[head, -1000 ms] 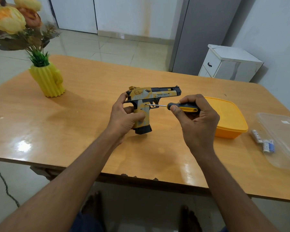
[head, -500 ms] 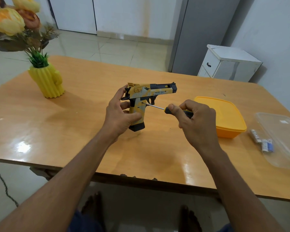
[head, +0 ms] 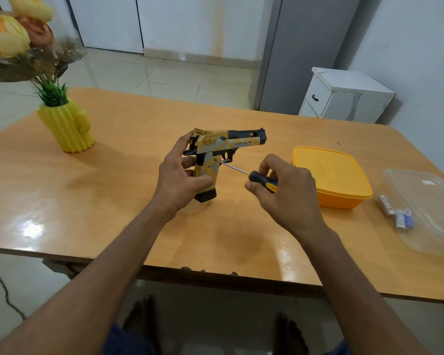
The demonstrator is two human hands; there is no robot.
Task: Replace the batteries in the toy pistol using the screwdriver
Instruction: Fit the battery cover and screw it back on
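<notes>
I hold the toy pistol [head: 215, 160] upright in my left hand [head: 182, 180], left of the orange box [head: 344, 198]. My right hand [head: 285, 188] grips the screwdriver [head: 256, 176], tip on the grip's screw. I should push straight and turn slowly.
</notes>
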